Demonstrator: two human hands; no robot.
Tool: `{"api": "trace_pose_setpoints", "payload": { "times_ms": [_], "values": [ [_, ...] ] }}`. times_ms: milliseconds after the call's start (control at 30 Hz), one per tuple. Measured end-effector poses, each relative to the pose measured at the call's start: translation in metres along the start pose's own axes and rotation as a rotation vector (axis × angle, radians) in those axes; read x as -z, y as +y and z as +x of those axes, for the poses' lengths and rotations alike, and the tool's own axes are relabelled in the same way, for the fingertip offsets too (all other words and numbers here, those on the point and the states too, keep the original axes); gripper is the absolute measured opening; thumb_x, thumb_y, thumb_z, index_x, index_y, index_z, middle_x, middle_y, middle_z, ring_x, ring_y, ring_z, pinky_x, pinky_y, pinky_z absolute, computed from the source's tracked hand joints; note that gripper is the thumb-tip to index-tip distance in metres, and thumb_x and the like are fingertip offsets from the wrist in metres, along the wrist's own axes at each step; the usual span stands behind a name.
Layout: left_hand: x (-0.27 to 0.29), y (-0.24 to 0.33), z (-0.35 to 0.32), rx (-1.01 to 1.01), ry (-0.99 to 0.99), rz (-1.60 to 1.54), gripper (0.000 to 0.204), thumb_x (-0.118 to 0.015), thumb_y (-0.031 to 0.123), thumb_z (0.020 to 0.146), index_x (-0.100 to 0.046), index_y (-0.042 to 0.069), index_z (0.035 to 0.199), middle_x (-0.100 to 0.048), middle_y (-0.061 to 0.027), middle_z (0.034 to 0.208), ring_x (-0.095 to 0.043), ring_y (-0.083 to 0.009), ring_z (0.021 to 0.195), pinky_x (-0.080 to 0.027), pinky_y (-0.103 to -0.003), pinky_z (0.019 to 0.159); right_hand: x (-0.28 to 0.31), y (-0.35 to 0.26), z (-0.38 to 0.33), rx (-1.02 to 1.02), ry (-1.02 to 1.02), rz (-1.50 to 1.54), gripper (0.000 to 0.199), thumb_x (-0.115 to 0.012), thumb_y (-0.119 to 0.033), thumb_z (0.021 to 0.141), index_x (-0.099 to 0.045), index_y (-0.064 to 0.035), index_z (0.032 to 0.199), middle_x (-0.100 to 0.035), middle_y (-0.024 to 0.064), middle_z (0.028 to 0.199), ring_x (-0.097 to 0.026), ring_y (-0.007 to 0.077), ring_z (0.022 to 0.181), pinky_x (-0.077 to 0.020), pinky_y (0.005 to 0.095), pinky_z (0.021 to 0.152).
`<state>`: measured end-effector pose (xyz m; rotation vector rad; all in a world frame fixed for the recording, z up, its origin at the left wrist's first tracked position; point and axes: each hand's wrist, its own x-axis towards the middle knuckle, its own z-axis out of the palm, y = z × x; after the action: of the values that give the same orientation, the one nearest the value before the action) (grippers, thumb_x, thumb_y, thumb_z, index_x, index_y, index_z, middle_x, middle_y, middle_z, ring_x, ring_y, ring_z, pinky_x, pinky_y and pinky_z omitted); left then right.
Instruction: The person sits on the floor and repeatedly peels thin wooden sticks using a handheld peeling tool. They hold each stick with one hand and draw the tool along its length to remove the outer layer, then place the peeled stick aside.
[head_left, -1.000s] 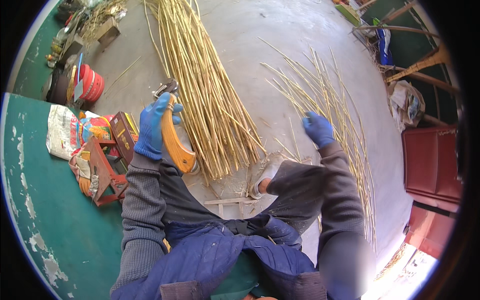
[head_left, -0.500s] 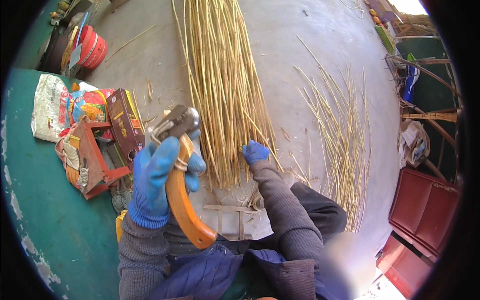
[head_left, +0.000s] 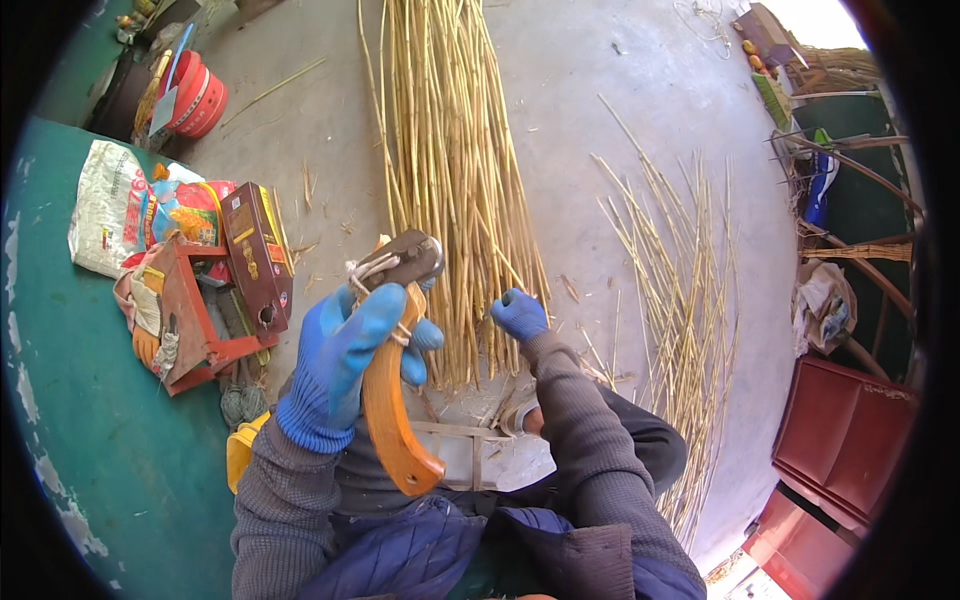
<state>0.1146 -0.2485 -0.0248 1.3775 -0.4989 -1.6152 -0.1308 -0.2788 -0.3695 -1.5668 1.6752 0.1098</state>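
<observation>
My left hand (head_left: 345,350), in a blue work glove, is closed around a tool with a curved wooden handle (head_left: 392,420). Its dark metal head (head_left: 405,258) is bound on with pale cord and points up and away from me; the exact kind of tool I cannot tell. A long bundle of dry yellow-brown reed stalks (head_left: 455,170) lies on the floor ahead. At the bundle's near right side my gloved right hand (head_left: 520,315) is closed on a slanting stalk, its fingertips mostly hidden.
A looser pile of thin stalks (head_left: 680,330) lies to the right. On the left stand a red wooden stool (head_left: 205,325), a brown box (head_left: 255,245), sacks (head_left: 105,210) and a red bucket (head_left: 203,103). A low wooden frame (head_left: 455,435) is near my legs; dark red panels (head_left: 845,430) stand right.
My left hand and the tool have shifted a little to the right, the tool's head now over the bundle. The right hand has moved slightly right and nearer, still closed.
</observation>
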Motion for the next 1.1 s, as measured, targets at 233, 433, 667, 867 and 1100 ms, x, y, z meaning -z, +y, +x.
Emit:
{"api": "trace_pose_setpoints", "payload": {
  "times_ms": [233,433,667,867,1100],
  "values": [
    [0.010,-0.007,0.008,-0.059,-0.069,0.076,0.057,-0.068,0.045,0.096,-0.059,-0.003,0.126,-0.071,-0.0137,0.096,-0.068,-0.0144,0.066,-0.058,-0.025,0.060,0.143,-0.015,-0.103,0.056,-0.283,0.645,0.028,-0.065,-0.030,0.096,-0.072,-0.0029,0.100,-0.074,0.0064,0.086,-0.063,0.0101,0.072,-0.0510,0.0262,0.064],
    [0.010,-0.017,0.016,-0.159,-0.088,0.041,0.057,-0.072,0.044,0.093,-0.059,-0.004,0.121,-0.070,-0.0149,0.094,-0.067,-0.0151,0.067,-0.058,-0.026,0.062,0.252,0.044,-0.234,0.083,0.016,0.327,0.024,-0.063,-0.028,0.095,-0.072,-0.0057,0.100,-0.074,0.0071,0.082,-0.064,0.0180,0.063,-0.0503,0.0330,0.058],
    [0.006,-0.024,0.023,-0.259,-0.096,0.095,0.061,-0.073,0.045,0.092,-0.061,-0.009,0.118,-0.069,-0.0154,0.095,-0.069,-0.0168,0.073,-0.059,-0.026,0.064,0.343,0.229,-0.417,-0.120,0.898,-0.864,0.010,-0.063,-0.015,0.085,-0.057,-0.0095,0.081,-0.061,0.0162,0.071,-0.062,0.0402,0.068,-0.0474,0.0517,0.061],
    [0.007,-0.039,0.039,-0.244,-0.144,0.139,0.056,-0.073,0.039,0.094,-0.061,-0.009,0.120,-0.069,-0.0167,0.097,-0.071,-0.0179,0.074,-0.060,-0.027,0.063,0.298,0.288,-0.533,-0.268,1.018,-0.760,0.009,-0.060,-0.015,0.091,-0.060,-0.0070,0.089,-0.065,0.0178,0.080,-0.065,0.0400,0.074,-0.0499,0.0491,0.065],
    [-0.049,-0.063,-0.006,-0.224,-0.342,0.375,0.046,-0.069,0.027,0.098,-0.060,-0.006,0.128,-0.070,-0.0142,0.104,-0.073,-0.0195,0.081,-0.061,-0.027,0.061,0.261,0.143,-0.498,0.094,0.420,0.775,0.025,-0.064,-0.026,0.101,-0.072,-0.0018,0.102,-0.070,0.0036,0.087,-0.064,0.0113,0.072,-0.0521,0.0260,0.067]
  ]
}}
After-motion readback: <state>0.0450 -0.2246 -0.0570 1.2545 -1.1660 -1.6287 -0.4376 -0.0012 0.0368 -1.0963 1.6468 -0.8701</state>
